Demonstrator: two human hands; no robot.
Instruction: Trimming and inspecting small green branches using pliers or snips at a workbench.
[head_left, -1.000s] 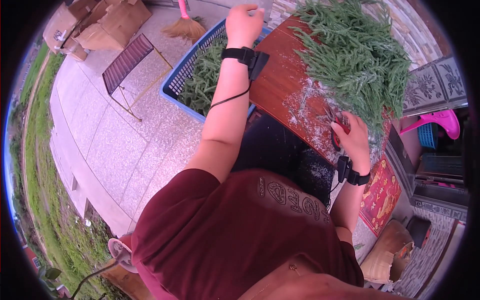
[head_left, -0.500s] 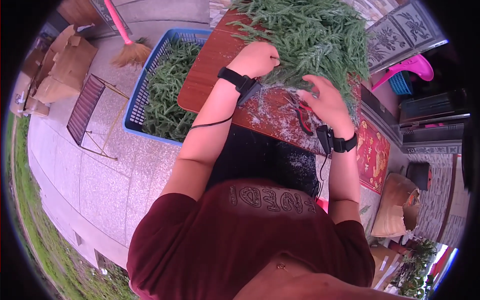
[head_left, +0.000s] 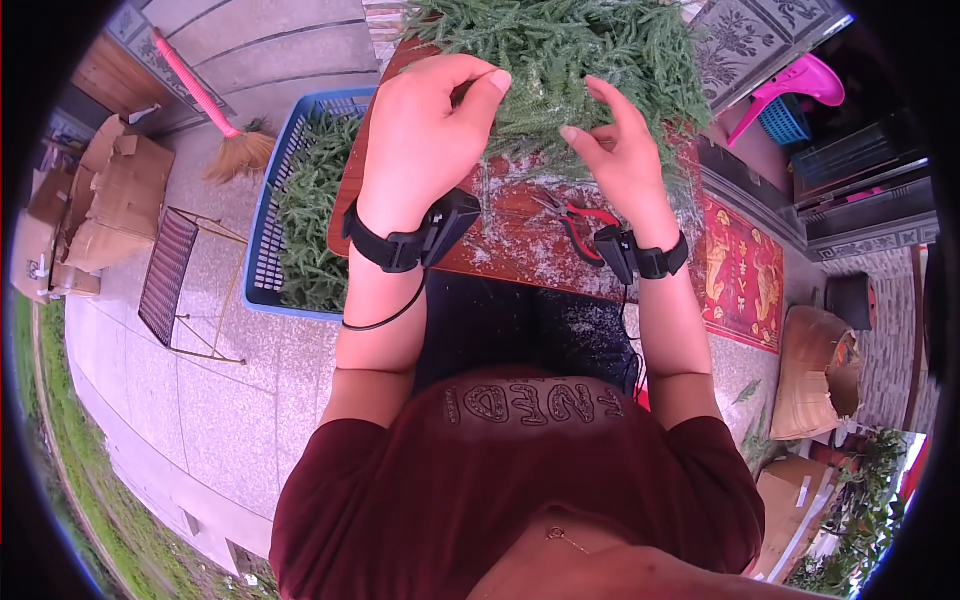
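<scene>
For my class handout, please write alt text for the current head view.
A person's left hand, curled, and right hand, open, are at a heap of green sprigs on a table. Pliers lie on it by the right hand; a blue basket with more stands to the left.

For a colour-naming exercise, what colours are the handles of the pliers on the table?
Red and black: the pliers' handles show best in the head view.

Daylight around us, over a pale speckled floor [head_left: 230,400].
At our left stands a slatted rack [head_left: 168,280] on metal legs; at our right, a red mat [head_left: 742,280], and beyond it a stone-strip wall [head_left: 893,325].
</scene>
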